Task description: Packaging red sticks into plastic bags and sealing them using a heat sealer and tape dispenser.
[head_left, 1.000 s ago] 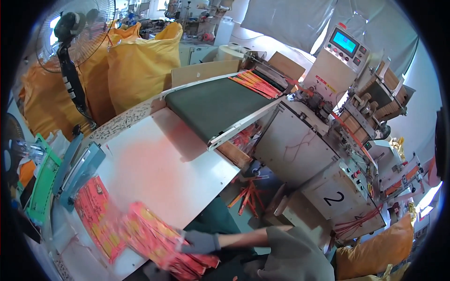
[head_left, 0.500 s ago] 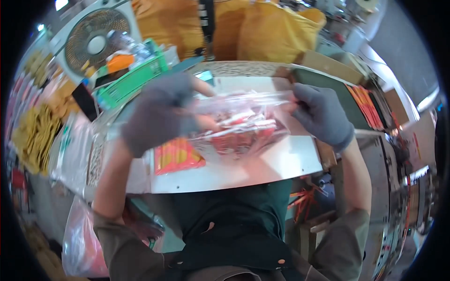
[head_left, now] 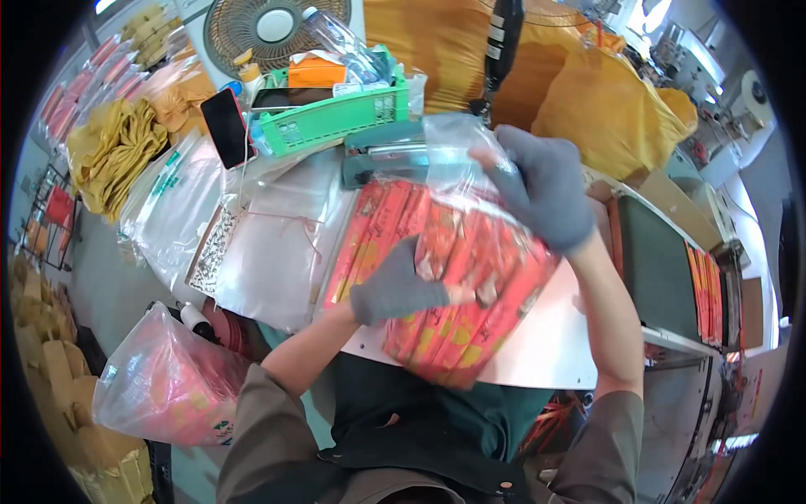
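Both my hands wear grey gloves. My left hand [head_left: 396, 288] presses against the front of a clear plastic bag [head_left: 470, 277] stuffed with several long red and orange packets, its fingers closed on the bag's side. My right hand [head_left: 544, 186] grips the bag's open top edge, holding it up above a white table [head_left: 537, 353]. The bag hangs tilted, its bottom toward my chest.
A stack of flat clear bags [head_left: 269, 244] lies at left. A teal heat sealer [head_left: 382, 155], a green basket [head_left: 332, 113], a phone [head_left: 222, 126] and a fan [head_left: 273, 25] stand behind. A filled bag [head_left: 168, 382] sits lower left. A dark conveyor [head_left: 659, 269] runs at right.
The view has swung from the machine side to the table. The packets now sit inside the clear bag, which both hands have lifted and tilted upright.
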### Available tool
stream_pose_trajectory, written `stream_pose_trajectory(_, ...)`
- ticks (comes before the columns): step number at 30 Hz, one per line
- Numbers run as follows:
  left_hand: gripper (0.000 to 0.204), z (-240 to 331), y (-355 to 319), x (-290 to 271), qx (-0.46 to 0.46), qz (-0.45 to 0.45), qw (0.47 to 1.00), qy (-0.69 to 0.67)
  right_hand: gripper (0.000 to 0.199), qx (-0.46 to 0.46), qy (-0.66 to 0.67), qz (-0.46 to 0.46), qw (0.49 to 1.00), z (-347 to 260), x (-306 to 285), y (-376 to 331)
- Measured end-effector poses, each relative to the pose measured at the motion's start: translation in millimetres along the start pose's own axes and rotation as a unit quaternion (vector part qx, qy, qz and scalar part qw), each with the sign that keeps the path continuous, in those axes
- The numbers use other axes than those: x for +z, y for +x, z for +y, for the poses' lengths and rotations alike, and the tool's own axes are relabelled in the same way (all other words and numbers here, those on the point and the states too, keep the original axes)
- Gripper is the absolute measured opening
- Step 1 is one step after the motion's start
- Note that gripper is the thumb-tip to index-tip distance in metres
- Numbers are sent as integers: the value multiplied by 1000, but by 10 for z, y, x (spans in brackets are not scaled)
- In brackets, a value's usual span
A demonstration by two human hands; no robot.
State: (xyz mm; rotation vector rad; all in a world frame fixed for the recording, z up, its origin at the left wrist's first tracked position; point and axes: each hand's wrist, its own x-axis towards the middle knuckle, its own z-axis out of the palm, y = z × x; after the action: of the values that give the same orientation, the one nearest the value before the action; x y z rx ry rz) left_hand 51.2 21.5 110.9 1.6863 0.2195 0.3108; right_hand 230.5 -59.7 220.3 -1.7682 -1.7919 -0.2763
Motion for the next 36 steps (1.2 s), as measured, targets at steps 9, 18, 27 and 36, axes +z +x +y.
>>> stream_pose_trajectory(9, 45, -989, 936, -671, -165, 46, 925, -339, 70, 226, 73, 120, 964, 1680, 1042, 880)
stream_pose_trajectory(18, 43, -1054, 1192, -852, -48, 176, 935, -304, 28, 194, -51, 91, 976, 2201, 1725, 507)
stream_pose_trajectory(27, 43, -1167, 1191, -762, -100, 155, 907, -380, 26, 187, -72, 70, 977, 2205, 1697, 496)
stream_pose_trajectory(36, 64, -1233, 821, -1065, -114, 216, 933, 264, 92, 179, 124, 32, 975, 1729, 1909, -549)
